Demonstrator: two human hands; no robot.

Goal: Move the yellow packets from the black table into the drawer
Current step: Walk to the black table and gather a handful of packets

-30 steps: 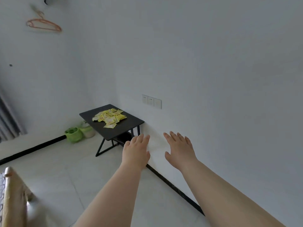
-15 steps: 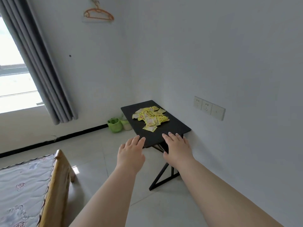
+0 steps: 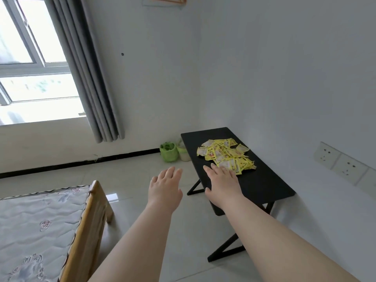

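A heap of yellow packets lies on the far half of a small black table against the right wall. My right hand is stretched out flat over the table's near left part, its fingertips just short of the nearest packets, holding nothing. To its left, my left hand hovers open above the floor, beside the table's left edge. No drawer is in view.
A wooden bed frame with a quilted mattress fills the lower left. A green basket and a pale pot stand in the corner behind the table. Grey curtain hangs by the window. Wall sockets sit at right.
The view has swung left and closer to the table. Both hands have come forward; my right hand now reaches over the tabletop near the packets.
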